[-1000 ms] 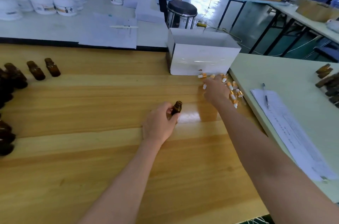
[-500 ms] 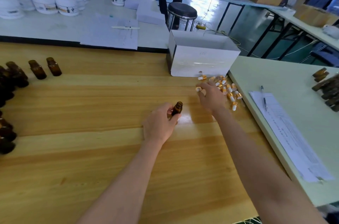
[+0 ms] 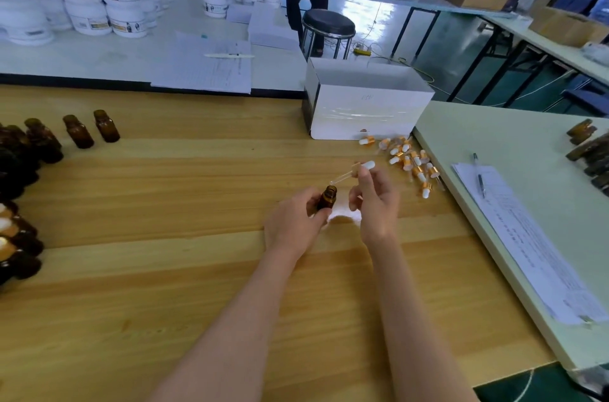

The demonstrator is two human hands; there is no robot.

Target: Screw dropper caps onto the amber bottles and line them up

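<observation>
Bottle (image 3: 327, 199), likely light, slick glass, is gripped round its body by the left hand (image 3: 293, 223) at the middle of the table (image 3: 164, 269), while the right hand (image 3: 375, 203) pinches a cap (image 3: 360, 168) at its collar, clear of its brittle-looking pipette.

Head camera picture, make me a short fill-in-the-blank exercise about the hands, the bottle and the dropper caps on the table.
The left hand grips the amber bottle, which has ____ cap on it.
The right hand pinches a dropper cap with a ____ rubber bulb.
The loose caps lie beside the white box on the ____ table.
Missing words: no; white; wooden.
</observation>
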